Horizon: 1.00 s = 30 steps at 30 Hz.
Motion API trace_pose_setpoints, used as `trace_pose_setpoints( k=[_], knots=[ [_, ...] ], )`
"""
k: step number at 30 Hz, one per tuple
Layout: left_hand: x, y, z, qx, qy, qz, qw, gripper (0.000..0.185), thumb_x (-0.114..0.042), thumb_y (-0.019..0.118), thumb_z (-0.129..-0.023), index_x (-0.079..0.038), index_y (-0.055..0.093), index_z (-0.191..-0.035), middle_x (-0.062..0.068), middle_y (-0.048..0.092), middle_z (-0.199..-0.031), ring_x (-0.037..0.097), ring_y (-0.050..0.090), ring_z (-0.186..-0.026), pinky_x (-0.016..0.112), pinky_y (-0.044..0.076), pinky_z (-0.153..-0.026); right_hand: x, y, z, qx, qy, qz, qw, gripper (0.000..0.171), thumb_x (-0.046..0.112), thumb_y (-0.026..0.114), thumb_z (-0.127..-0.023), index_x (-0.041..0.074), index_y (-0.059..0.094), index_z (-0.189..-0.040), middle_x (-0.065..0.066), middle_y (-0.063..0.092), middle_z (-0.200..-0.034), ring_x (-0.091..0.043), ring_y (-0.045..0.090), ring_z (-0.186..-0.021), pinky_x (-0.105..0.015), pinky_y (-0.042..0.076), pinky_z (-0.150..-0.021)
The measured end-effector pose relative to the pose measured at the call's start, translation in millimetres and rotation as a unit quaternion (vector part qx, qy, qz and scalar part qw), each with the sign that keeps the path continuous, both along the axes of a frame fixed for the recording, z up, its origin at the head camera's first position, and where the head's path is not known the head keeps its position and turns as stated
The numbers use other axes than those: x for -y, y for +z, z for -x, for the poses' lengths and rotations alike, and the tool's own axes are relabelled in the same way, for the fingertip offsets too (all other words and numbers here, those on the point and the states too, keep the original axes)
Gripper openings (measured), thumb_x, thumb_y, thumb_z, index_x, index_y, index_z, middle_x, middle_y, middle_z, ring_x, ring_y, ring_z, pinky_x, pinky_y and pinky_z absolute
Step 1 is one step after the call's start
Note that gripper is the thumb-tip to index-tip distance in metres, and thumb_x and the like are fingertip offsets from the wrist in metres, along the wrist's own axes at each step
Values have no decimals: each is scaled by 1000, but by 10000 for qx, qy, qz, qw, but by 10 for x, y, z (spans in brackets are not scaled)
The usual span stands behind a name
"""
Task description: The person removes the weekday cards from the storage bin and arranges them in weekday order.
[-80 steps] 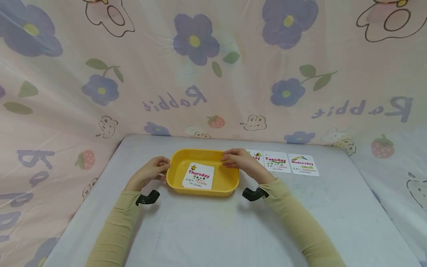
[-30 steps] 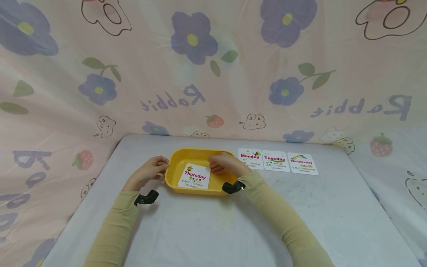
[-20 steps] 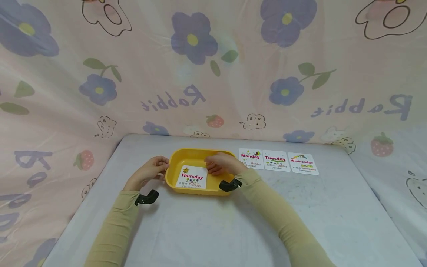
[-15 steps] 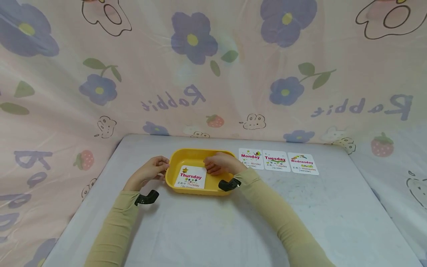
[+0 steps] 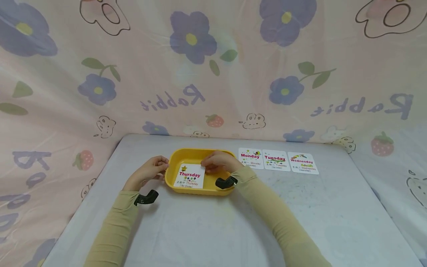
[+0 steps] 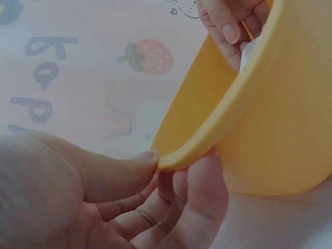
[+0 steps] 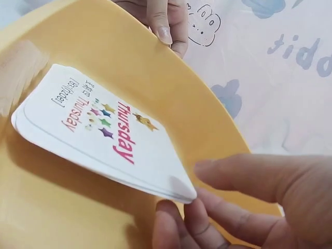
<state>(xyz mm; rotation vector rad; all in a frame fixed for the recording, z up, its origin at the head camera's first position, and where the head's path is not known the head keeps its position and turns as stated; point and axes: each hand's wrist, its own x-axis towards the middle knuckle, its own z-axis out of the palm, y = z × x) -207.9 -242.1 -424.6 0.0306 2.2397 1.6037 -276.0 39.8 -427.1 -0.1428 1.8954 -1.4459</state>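
Note:
A yellow tray (image 5: pixel 176 157) sits on the grey table. My left hand (image 5: pixel 151 170) pinches its left rim (image 6: pixel 176 155) between thumb and fingers. A small stack of white cards with "Thursday" (image 5: pixel 190 175) on top lies tilted inside the tray. My right hand (image 5: pixel 217 162) reaches into the tray and pinches the stack's corner (image 7: pixel 179 189) between thumb and fingertips, lifting that edge off the tray floor (image 7: pixel 62 207).
Three cards, Monday (image 5: pixel 250 158), Tuesday (image 5: pixel 275 160) and Wednesday (image 5: pixel 302 163), lie in a row to the tray's right. A flower-print curtain (image 5: pixel 213 66) closes in the back and sides of the table (image 5: pixel 213 222).
My right hand moved from the tray's far rim into the tray and took hold of the Thursday stack, sliding it left and tilting it. The left hand stayed on the rim.

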Motion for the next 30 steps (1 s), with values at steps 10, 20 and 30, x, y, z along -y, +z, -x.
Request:
trace_pose_setpoints(
  k=[10,20,30],
  knots=[
    [13,-5,0,8,8,-47,10000,26,-9,45,-102,9,42,-120,13,56,-93,18,58,-75,30,55,-66,22,-7,2,145,16,-174,9997,26,1,75,-81,-2,66,-105,-15,68,-92,-19,62,-69,-30,55,-75],
    [11,-3,5,-28,22,-59,10000,28,-10,47,-102,9,42,-121,13,57,-93,18,57,-73,30,55,-64,-4,31,-6,10,-134,-180,9997,30,-6,68,-83,-4,59,-112,-16,63,-92,-21,62,-70,-33,55,-79],
    [-4,-4,-5,-13,34,0,10000,27,-9,46,-101,9,44,-120,18,57,-95,20,58,-75,29,55,-64,15,50,5,-525,-557,-489,9959,26,-6,68,-84,-4,61,-109,-16,64,-91,-20,65,-70,-34,56,-76]
  ],
)
